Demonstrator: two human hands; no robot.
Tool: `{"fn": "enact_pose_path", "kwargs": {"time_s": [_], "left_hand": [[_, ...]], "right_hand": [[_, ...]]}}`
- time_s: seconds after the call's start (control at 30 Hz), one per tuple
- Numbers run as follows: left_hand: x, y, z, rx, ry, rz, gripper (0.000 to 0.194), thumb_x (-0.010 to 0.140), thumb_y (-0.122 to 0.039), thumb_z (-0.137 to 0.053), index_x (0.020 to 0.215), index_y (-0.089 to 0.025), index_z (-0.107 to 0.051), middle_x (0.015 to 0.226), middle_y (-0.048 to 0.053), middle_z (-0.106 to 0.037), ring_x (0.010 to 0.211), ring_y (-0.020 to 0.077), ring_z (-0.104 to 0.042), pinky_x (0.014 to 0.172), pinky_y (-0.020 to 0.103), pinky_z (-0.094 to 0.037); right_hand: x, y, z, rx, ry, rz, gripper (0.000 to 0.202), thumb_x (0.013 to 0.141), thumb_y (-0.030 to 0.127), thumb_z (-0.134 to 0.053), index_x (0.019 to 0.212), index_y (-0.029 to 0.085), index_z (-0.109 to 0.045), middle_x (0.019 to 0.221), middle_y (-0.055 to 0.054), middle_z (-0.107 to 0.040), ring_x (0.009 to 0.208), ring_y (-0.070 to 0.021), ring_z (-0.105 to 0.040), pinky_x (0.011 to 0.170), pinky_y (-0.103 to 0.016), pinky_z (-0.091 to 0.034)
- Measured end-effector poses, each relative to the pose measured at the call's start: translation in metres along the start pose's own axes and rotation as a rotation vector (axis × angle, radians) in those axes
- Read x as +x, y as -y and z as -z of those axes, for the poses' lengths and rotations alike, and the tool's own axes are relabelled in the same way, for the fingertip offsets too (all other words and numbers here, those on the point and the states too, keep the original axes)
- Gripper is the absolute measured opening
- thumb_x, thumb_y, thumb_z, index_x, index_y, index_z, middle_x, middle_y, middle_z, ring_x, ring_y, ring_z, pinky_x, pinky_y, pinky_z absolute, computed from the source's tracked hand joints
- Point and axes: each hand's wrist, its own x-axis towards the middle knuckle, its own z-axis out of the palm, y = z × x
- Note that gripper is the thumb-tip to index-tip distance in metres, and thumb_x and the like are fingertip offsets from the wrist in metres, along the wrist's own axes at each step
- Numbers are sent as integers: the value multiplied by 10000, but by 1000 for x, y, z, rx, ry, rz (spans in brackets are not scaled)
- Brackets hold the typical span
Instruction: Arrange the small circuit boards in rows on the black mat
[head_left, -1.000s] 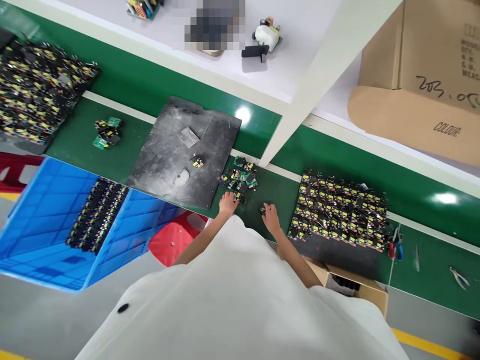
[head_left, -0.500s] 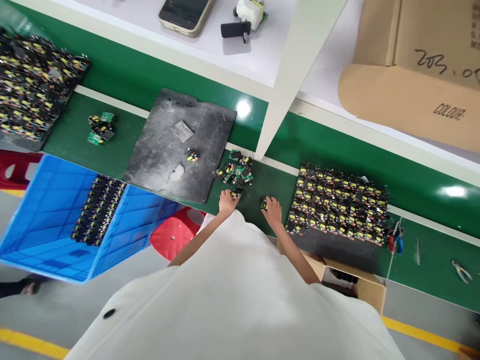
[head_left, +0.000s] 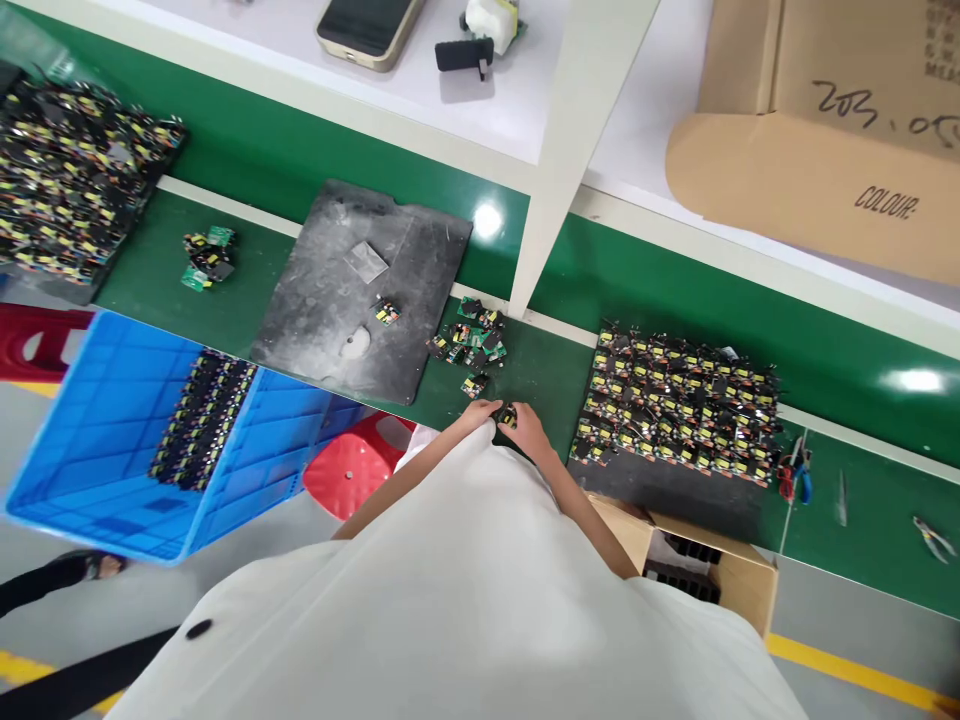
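At far left, a dense batch of circuit boards (head_left: 71, 185) is laid on the green worktop (head_left: 247, 160), and a blue crate (head_left: 97, 440) with more boards is seen below its edge. A few loose boards (head_left: 208, 258) are noted beside a dark grey mat (head_left: 360, 290), on which a single board (head_left: 387, 313) rests. A small pile of boards (head_left: 471, 340) is found just right of the mat. At the near edge the left hand (head_left: 480, 413) and right hand (head_left: 531, 432) are brought together, both closed around one small board (head_left: 508, 416) held between them just above the worktop. A tray of boards (head_left: 679, 405) is set to the right, with red-and-blue cutters (head_left: 793, 480) beyond it.
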Motion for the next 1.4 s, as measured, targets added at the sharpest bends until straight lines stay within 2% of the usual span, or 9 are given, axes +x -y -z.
{"fn": "enact_pose_path", "kwargs": {"time_s": [0.17, 0.33, 0.47, 0.57, 0.67, 0.8, 1.03, 1.2, 1.4], "left_hand": [[-7, 0, 9, 152, -30, -77, 292, 940, -356, -598, 1127, -132, -612, 1100, 70, -639, 960, 177, -636, 842, 380, -554], [-7, -3, 16, 237, -115, -197, 340, 947, -361, -587, 1209, -145, -584, 1156, 83, -630, 993, 185, -636, 877, 404, -546], [-8, 5, 43, 326, -241, -202, 333, 958, -374, -565, 1202, -148, -587, 1177, 88, -622, 1029, 194, -625, 906, 419, -533], [-6, 12, 65, 424, -273, -203, 333, 950, -371, -576, 1200, -150, -588, 1219, 95, -603, 1078, 209, -606, 934, 439, -518], [0, 13, 82, 532, -213, -234, 349, 946, -366, -582, 1224, -157, -577, 1251, 100, -585, 1103, 218, -593, 949, 450, -509], [6, 10, 97, 679, -44, -292, 357, 941, -372, -588, 1225, -155, -577, 1244, 99, -588, 1107, 222, -591, 955, 458, -503], [8, 3, 120, 858, 178, -426, 398, 942, -387, -583, 1272, -165, -554, 1304, 108, -555, 1160, 242, -566, 986, 488, -482], [15, -3, 136, 922, 280, -501, 378, 941, -375, -588, 1268, -187, -559, 1308, 102, -553, 1150, 231, -574, 964, 447, -502], [19, -9, 151, 1010, 361, -530, 394, 932, -374, -604, 1270, -179, -556, 1299, 106, -555, 1149, 235, -575, 954, 438, -506]], "right_hand": [[0, 8, -14, -75, 56, -86, 273, 939, 381, -629, 1081, 148, -625, 1075, -60, -643, 952, -192, -634, 863, -407, -544], [15, 18, -15, -94, -14, -173, 305, 942, 408, -621, 1102, 149, -620, 1079, -61, -648, 964, -194, -636, 867, -404, -541], [33, 25, -12, -96, -142, -292, 370, 965, 431, -574, 1214, 158, -573, 1151, -78, -622, 1006, -207, -624, 882, -414, -533], [42, 32, -17, -109, -218, -421, 398, 973, 417, -560, 1277, 162, -533, 1204, -94, -593, 1038, -223, -610, 892, -429, -527], [43, 45, -31, -113, -259, -522, 417, 953, 396, -597, 1296, 170, -521, 1219, -96, -583, 1041, -229, -605, 899, -441, -524], [39, 68, -57, -96, -324, -603, 418, 937, 386, -623, 1283, 171, -529, 1223, -95, -576, 1073, -243, -590, 904, -452, -522], [42, 99, -89, -26, -469, -625, 360, 952, 314, -605, 1279, 179, -539, 1304, -98, -536, 1169, -258, -545, 963, -470, -497], [50, 107, -94, 10, -523, -648, 382, 959, 304, -592, 1314, 184, -516, 1347, -100, -509, 1208, -272, -521, 997, -500, -470], [53, 121, -86, 12, -506, -668, 487, 915, 345, -637, 1348, 183, -483, 1407, -129, -445, 1265, -308, -447, 1017, -499, -423]]}}
